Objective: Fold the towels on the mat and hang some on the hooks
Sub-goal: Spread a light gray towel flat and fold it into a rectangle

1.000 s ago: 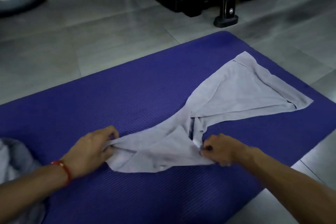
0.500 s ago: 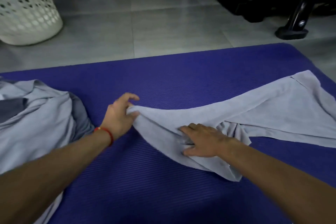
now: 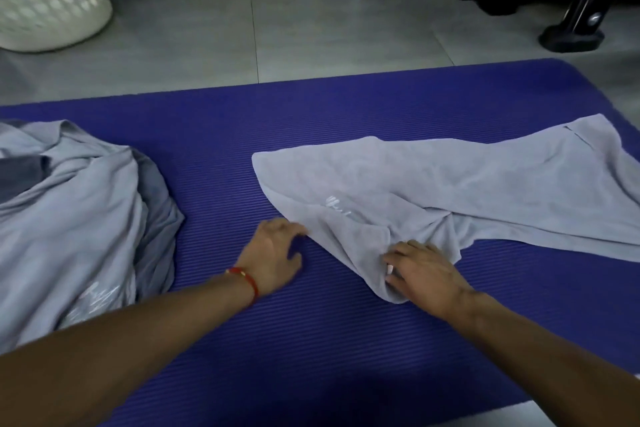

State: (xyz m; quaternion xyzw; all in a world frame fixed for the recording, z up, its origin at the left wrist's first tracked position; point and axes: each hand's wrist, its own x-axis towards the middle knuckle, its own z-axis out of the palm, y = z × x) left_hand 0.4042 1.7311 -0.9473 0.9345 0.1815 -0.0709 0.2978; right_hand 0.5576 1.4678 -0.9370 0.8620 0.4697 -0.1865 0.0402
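My worry here is the bunched knot of cloth in the grey towel [image 3: 433, 180], which lies across the right half of the purple mat [image 3: 214, 135], its far end running off toward the right edge of the frame. If I fold from this state, the wrinkles under my right hand get locked into the fold and the edges will not line up. The free corner near the middle of the frame could also drag back across the ribbed mat if I pull unevenly.

My left hand [image 3: 275, 255] sits just left of center, palm down, fingers relaxed and spread, their tips touching the towel's near edge; I judge it holds nothing. My right hand [image 3: 420, 270] lies on the crumpled lower end, lower center-right, fingers bent down into the cloth; whether they truly pinch it or only press, I cannot tell.

A heap of other towels [image 3: 76, 204] waits at the left edge, close enough to snag. A white perforated basket [image 3: 48, 0] stands on the floor, upper left.
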